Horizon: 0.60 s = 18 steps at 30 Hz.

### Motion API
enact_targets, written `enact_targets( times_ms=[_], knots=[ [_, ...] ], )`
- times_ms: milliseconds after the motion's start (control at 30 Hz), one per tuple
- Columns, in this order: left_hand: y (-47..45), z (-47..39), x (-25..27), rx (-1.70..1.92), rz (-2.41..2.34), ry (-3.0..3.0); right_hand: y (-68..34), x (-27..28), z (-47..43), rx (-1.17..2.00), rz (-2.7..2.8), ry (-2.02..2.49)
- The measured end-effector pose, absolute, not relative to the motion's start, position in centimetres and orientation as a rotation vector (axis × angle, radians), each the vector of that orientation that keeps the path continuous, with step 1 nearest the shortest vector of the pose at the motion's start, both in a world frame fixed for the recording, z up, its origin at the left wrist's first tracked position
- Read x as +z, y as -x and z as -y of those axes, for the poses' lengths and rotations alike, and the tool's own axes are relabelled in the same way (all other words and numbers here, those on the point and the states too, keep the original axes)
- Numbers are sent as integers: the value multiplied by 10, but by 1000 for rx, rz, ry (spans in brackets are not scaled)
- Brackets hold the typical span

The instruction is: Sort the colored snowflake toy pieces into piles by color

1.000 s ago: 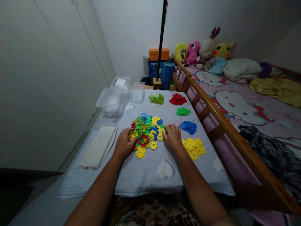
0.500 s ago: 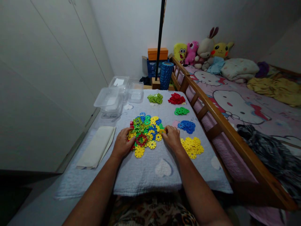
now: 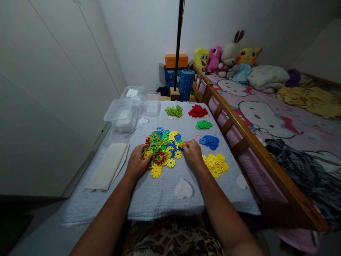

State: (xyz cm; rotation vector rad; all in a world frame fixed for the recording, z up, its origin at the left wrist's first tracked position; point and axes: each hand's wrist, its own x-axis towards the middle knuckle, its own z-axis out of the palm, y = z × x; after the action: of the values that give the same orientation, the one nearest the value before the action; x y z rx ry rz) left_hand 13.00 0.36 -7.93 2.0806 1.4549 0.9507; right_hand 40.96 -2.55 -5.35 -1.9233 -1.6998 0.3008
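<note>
A mixed pile of plastic interlocking discs [image 3: 171, 163] lies on the cloth-covered table, yellow, blue and green, with red and light-green square-shaped pieces among them. At the pile's left edge rests my left hand [image 3: 137, 163], thumb and fingers apart around the pieces; it grips nothing I can see. My right hand [image 3: 193, 153] is at the right edge, thumb and fingers pinched on a yellow disc [image 3: 182, 144] seen nearly edge-on. Sorted heaps lie beyond and to the right: yellow discs [image 3: 216, 165], blue discs [image 3: 210, 142], green discs [image 3: 204, 124], red pieces [image 3: 198, 111] and light-green pieces [image 3: 173, 111].
Clear plastic containers [image 3: 121, 113] stand at the table's back left. A folded cream cloth [image 3: 108, 167] lies left of my left hand. A black pole [image 3: 178, 46] on a wooden block rises behind the table. The wooden bed rail [image 3: 234, 128] runs along the right side.
My right fingers have closed on the yellow disc, which is tilted and slightly farther from me. My left hand stays by the pile. The whole view has shifted a little.
</note>
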Motion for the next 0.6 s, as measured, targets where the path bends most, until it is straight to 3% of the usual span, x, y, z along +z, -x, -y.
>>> enact_targets(
  times_ms=[233,600],
  knots=[
    [-130,-3,-81,953,-1477,-2090,-427,-49,30,463,1369,1738],
    [-130,-5,-81,951,-1465,-2106,-551,-38,109,700,1344,1778]
  ],
)
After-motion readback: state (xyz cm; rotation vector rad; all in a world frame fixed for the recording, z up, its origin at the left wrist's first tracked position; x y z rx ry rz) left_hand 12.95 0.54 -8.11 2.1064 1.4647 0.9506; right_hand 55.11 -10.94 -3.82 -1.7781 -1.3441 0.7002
